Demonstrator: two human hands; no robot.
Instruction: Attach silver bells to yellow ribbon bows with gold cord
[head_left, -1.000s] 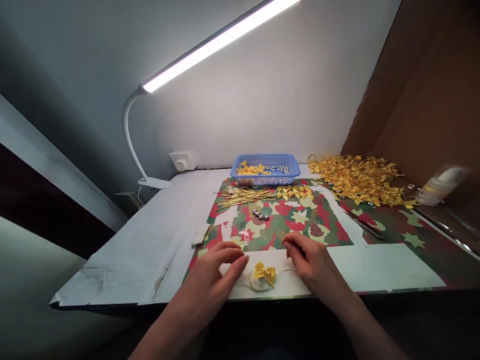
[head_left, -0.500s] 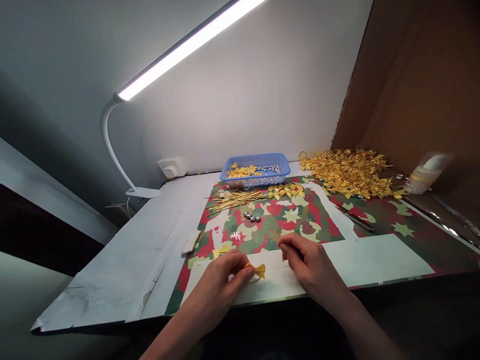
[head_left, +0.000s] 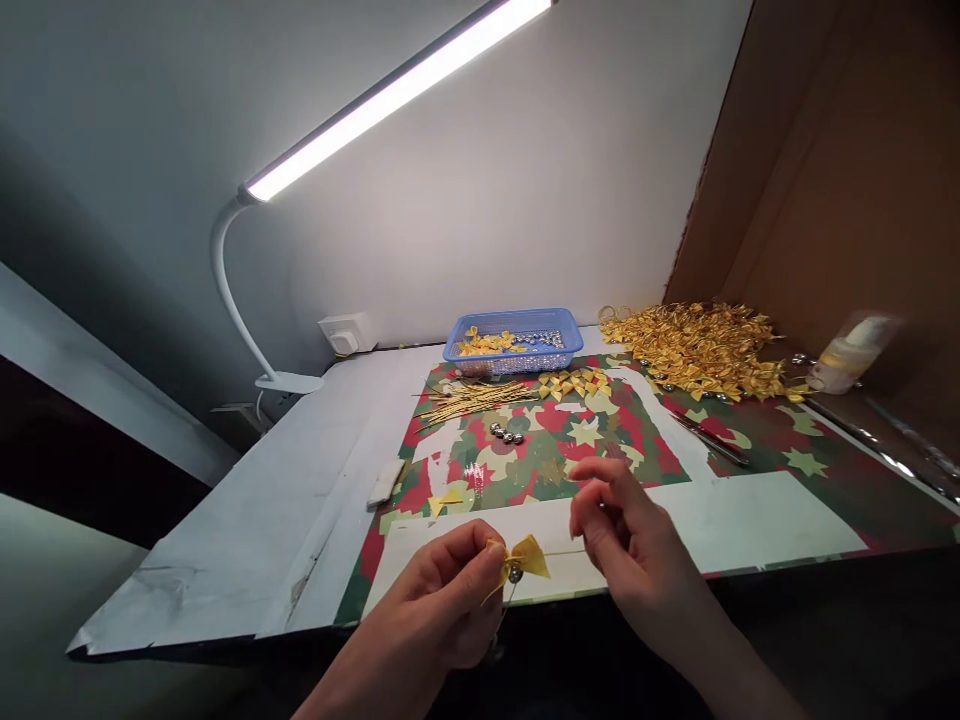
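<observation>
My left hand (head_left: 457, 590) pinches a yellow ribbon bow (head_left: 529, 556) near the front edge of the table. A small silver ball (head_left: 515, 575), perhaps a bell, sits at the bow's middle, with a thin strand hanging below. From the bow a thin gold cord (head_left: 562, 552) stretches right to my right hand (head_left: 626, 535). That hand's thumb and fingers are curled in around the cord's end, its index finger raised; the exact grip is partly hidden. Beyond my hands lie several loose silver balls (head_left: 507, 434) and one yellow bow (head_left: 445, 502).
At the back stands a blue basket (head_left: 512, 322) of bows and silver balls. Gold cords (head_left: 480, 400) and a row of bows (head_left: 574, 384) lie before it. To the right are a big heap of bows (head_left: 697, 345), tweezers (head_left: 712, 440) and a bottle (head_left: 847, 358). A lamp (head_left: 405, 95) hangs overhead.
Both hands have come slightly nearer. The bow in my left hand has turned, showing the silver ball. The cord is now stretched toward my right hand, whose index finger has lifted.
</observation>
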